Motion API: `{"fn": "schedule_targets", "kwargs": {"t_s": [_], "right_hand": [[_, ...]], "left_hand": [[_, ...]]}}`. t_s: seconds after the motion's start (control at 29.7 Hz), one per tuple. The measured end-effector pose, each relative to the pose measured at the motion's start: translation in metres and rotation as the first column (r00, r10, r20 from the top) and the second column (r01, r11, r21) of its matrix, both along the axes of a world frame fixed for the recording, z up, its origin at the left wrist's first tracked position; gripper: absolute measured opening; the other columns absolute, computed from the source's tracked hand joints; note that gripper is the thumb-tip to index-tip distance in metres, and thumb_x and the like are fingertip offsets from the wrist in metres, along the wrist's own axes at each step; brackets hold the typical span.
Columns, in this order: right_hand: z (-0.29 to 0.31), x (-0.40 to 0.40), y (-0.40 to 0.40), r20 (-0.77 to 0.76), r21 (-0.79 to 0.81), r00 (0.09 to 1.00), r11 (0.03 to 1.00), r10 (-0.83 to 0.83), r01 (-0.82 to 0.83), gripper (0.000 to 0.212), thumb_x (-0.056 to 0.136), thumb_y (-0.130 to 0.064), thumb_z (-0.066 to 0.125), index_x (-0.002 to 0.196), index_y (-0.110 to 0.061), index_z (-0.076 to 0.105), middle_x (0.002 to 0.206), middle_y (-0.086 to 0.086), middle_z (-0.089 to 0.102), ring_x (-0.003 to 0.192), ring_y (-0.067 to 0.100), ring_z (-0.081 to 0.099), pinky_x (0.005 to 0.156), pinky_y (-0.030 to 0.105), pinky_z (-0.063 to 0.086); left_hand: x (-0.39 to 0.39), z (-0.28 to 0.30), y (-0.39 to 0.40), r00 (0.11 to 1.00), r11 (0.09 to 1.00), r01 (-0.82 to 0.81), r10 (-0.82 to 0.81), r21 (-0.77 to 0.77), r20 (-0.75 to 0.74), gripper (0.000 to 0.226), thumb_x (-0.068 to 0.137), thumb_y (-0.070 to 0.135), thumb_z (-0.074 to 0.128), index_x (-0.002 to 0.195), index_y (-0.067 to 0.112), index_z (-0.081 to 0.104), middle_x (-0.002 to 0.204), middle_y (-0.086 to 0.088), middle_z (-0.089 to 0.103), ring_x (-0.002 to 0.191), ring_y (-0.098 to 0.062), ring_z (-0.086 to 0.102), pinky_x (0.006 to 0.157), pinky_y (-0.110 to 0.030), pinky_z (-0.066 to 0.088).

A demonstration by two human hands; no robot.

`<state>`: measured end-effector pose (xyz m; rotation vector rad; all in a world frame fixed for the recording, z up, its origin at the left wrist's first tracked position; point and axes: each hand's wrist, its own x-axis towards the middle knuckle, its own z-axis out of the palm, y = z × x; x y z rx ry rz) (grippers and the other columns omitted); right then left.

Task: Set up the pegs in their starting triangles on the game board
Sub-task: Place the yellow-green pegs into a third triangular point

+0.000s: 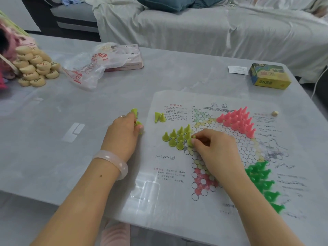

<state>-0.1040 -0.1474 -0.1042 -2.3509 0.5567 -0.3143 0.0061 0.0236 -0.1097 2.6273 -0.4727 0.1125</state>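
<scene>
On a grey table (88, 107), a paper board (221, 201) is being filled — a yellow peg (191, 141) is being pinched upright, tip up, by the right hand (214, 150) at its triangle; spare pegs (135, 118) are being gripped by the left hand (124, 132).

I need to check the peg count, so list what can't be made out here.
- Head view: how many yellow-green pegs the left hand grips; its curled fingers cover them.
- The board holes under the right hand and forearm, which pinches one yellow-green peg.
- The bright green pegs: partly behind the right forearm and overlapping, so uncountable.
- The board's printed text: too blurred.
</scene>
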Motion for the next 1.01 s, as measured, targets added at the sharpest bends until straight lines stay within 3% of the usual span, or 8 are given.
{"fn": "schedule_targets", "kwargs": {"t_s": [0.1,0.27,0.47,0.64,0.71,0.81,0.91,1.01], "right_hand": [[-0.002,0.001,0.003,-0.021,-0.044,1.000,0.999,0.007,-0.008,0.010,0.085,-0.022,0.059,0.085,-0.018,0.069,0.078,-0.007,0.063,0.070,0.004,0.053,0.059,0.004,0.033],[-0.004,0.002,0.006,-0.034,-0.120,0.999,0.993,0.020,-0.024,0.011,0.085,-0.024,0.059,0.087,-0.018,0.068,0.081,-0.006,0.064,0.072,0.008,0.054,0.058,0.006,0.032],[-0.005,0.002,0.009,-0.028,-0.180,0.999,0.983,0.022,-0.026,0.013,0.086,-0.025,0.058,0.091,-0.019,0.068,0.083,-0.006,0.062,0.071,0.008,0.051,0.058,0.004,0.030],[-0.003,-0.002,0.008,-0.004,-0.166,1.000,0.986,0.025,-0.025,0.015,0.085,-0.025,0.059,0.096,-0.018,0.067,0.083,-0.005,0.063,0.071,0.006,0.052,0.059,0.005,0.031],[0.002,-0.005,0.009,0.051,-0.147,0.999,0.989,0.021,-0.013,0.015,0.085,-0.025,0.060,0.095,-0.017,0.067,0.082,-0.005,0.064,0.073,0.007,0.054,0.062,0.006,0.036],[0.012,-0.006,0.016,0.201,-0.001,0.979,0.999,0.045,-0.046,0.009,0.084,-0.022,0.061,0.089,-0.023,0.067,0.077,-0.011,0.064,0.071,0.004,0.057,0.066,0.013,0.046],[0.016,-0.005,0.025,0.292,0.212,0.955,0.969,0.058,-0.124,0.012,0.082,-0.019,0.063,0.091,-0.028,0.065,0.075,-0.011,0.063,0.073,0.003,0.058,0.065,0.013,0.046],[0.016,-0.002,0.029,0.326,0.320,0.944,0.935,0.044,-0.154,0.015,0.082,-0.018,0.064,0.094,-0.027,0.064,0.078,-0.007,0.066,0.073,0.004,0.061,0.063,0.013,0.048]], "left_hand": [[-0.001,0.002,0.003,1.000,1.000,0.003,-0.003,-0.022,-0.002,0.019,0.093,0.014,0.046,0.104,0.001,0.054,0.086,-0.010,0.048,0.078,-0.023,0.037,0.061,-0.026,0.019],[-0.004,0.006,0.004,0.999,0.999,0.028,-0.028,-0.030,-0.023,0.019,0.092,0.016,0.048,0.100,0.000,0.056,0.096,-0.017,0.059,0.085,-0.030,0.048,0.068,-0.030,0.031],[-0.007,0.009,0.005,0.997,0.989,0.073,-0.069,-0.128,0.031,0.016,0.091,0.013,0.048,0.099,0.002,0.057,0.094,-0.016,0.061,0.089,-0.033,0.053,0.077,-0.039,0.042],[-0.010,0.011,0.006,0.990,0.951,0.097,-0.124,-0.292,-0.073,0.009,0.090,0.016,0.052,0.095,0.015,0.060,0.076,0.001,0.055,0.066,-0.019,0.054,0.064,-0.025,0.042],[-0.012,0.014,0.004,0.958,0.892,0.071,-0.185,-0.446,-0.218,0.009,0.090,0.017,0.053,0.087,0.022,0.059,0.068,0.003,0.051,0.051,-0.009,0.052,0.053,-0.016,0.043],[-0.023,0.024,-0.002,0.797,0.641,-0.115,-0.397,-0.759,-0.456,0.014,0.090,0.011,0.050,0.088,0.020,0.061,0.064,-0.002,0.047,0.041,-0.005,0.047,0.044,-0.015,0.042],[-0.034,0.033,-0.009,0.635,0.454,-0.316,-0.552,-0.833,-0.541,0.015,0.089,0.008,0.048,0.091,0.012,0.062,0.064,-0.004,0.048,0.042,-0.007,0.044,0.040,-0.013,0.039],[-0.041,0.035,-0.016,0.549,0.400,-0.389,-0.622,-0.830,-0.558,0.017,0.089,0.008,0.047,0.094,0.011,0.063,0.060,-0.003,0.051,0.042,-0.008,0.043,0.038,-0.013,0.037]]}}
